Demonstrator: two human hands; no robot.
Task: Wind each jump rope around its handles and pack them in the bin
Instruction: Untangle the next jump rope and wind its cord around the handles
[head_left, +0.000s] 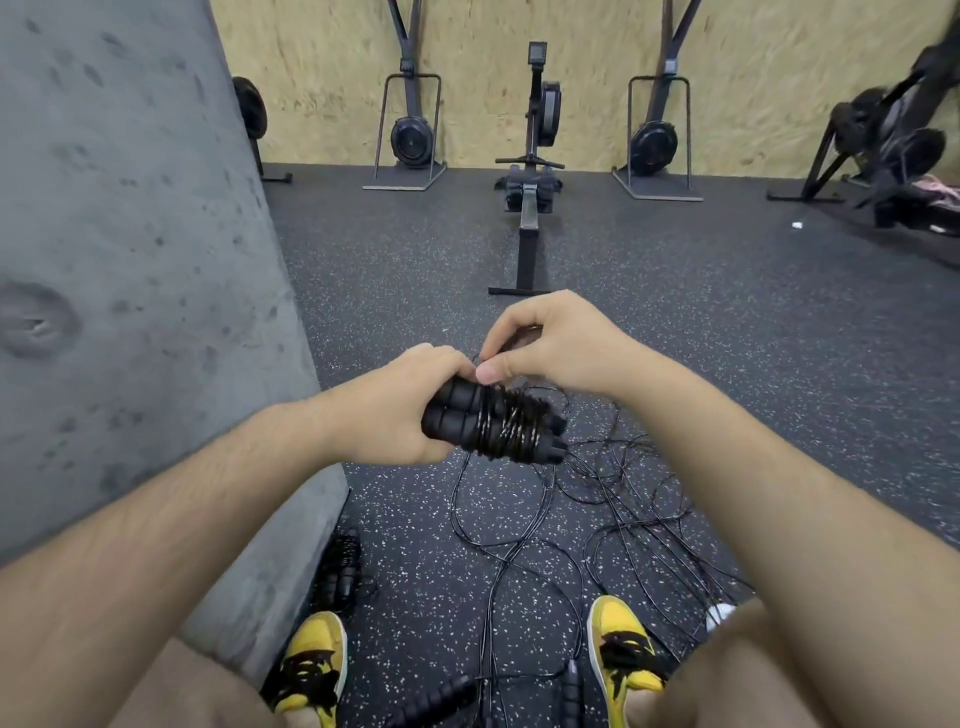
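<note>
My left hand grips two black jump rope handles held side by side, with thin black cord wound in many turns around their middle. Just above them my right hand pinches the cord near the handles' upper end. Several loose black ropes lie tangled on the speckled floor below. A wound rope bundle rests by the grey block. Two more handles lie between my yellow shoes. No bin is in sight.
A large grey concrete block fills the left side. A rowing machine stands straight ahead, with ski machines along the plywood wall and more equipment at the right. My shoes stand among the ropes.
</note>
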